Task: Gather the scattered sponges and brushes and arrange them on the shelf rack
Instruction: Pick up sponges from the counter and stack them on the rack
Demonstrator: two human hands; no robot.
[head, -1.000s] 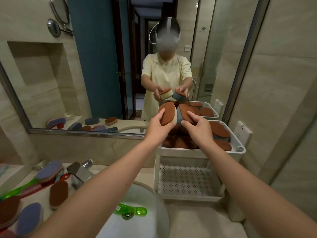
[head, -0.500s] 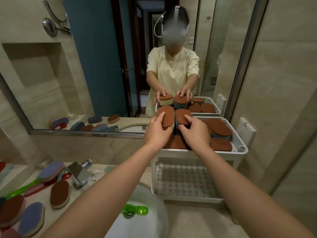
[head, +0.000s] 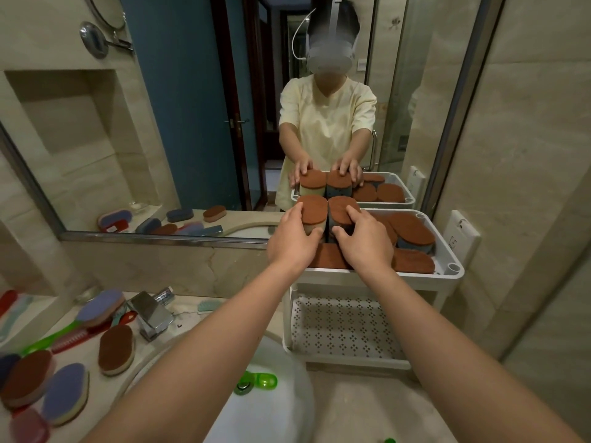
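Note:
My left hand point(head: 292, 239) grips a brown-topped cream sponge point(head: 312, 213), and my right hand point(head: 363, 243) grips a brown-topped blue sponge point(head: 339, 208). Both sponges stand side by side, touching, at the back left of the white shelf rack's point(head: 449, 266) top tray, resting on other brown sponges point(head: 412, 230) lying there. On the counter at the left lie more brown sponges point(head: 115, 348), purple sponges point(head: 65, 391) and a green-handled brush point(head: 51, 338).
A chrome faucet point(head: 150, 314) stands behind the white sink basin point(head: 281, 407), which holds a green item point(head: 260, 380). The rack's perforated lower shelf point(head: 342, 327) holds nothing. A wall mirror point(head: 192, 123) reflects the scene; a wall socket point(head: 460, 233) sits right of the rack.
Both hands have lowered the two sponges from above the rack down onto the pile in the top tray, pressing them together side by side.

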